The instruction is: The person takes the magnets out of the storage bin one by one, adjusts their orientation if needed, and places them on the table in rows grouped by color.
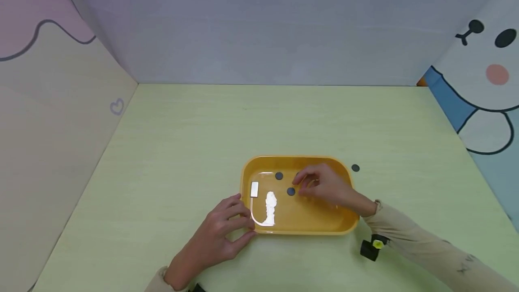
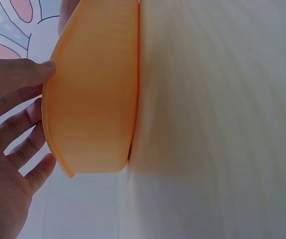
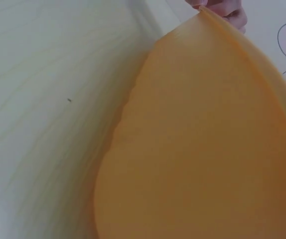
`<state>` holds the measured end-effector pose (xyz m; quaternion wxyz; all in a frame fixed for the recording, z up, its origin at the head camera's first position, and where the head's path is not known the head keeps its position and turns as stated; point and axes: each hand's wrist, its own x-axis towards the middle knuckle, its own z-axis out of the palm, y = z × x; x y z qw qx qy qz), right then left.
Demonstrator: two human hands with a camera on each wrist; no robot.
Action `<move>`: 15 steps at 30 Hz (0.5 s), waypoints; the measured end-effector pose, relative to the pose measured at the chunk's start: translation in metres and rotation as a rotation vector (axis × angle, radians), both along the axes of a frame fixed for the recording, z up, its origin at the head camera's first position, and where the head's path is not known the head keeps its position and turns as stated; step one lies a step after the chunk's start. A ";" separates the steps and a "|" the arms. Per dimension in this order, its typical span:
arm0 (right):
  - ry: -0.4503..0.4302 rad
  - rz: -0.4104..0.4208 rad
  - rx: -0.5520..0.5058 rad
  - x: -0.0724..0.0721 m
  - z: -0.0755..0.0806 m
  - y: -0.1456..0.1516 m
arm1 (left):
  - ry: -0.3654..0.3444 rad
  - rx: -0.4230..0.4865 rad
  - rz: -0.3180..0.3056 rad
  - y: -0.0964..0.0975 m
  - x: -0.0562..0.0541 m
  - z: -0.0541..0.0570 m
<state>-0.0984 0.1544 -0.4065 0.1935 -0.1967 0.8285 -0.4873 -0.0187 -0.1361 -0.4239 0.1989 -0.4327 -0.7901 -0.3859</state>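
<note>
My left hand (image 1: 227, 226) holds the near left corner of a yellow tray (image 1: 308, 231), thumb and fingers at its rim. The left wrist view shows the thumb on the rim of the tray (image 2: 93, 89), with the other fingers spread along it. Over the tray's inside, my right hand (image 1: 324, 184) has its bent index finger and thumb apart, nothing visible between them. A dark round disc (image 1: 291, 191) lies close beside these fingertips. Another disc (image 1: 279, 176) lies farther left, and a third is mostly hidden behind the index finger.
One more dark disc (image 1: 355, 168) lies on the pale green table (image 1: 194, 148), just outside the tray's far right corner. White glare (image 1: 270, 208) marks the tray's left side. Printed panels (image 1: 259, 35) stand at the table's back and sides.
</note>
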 end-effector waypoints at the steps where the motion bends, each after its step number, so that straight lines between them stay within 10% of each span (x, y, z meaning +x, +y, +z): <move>1: 0.000 0.003 0.006 0.000 -0.001 -0.001 | 0.002 0.001 0.000 0.000 0.000 0.000; 15: 0.008 -0.002 0.122 0.000 -0.007 -0.016 | 0.002 0.002 -0.004 0.001 0.000 0.001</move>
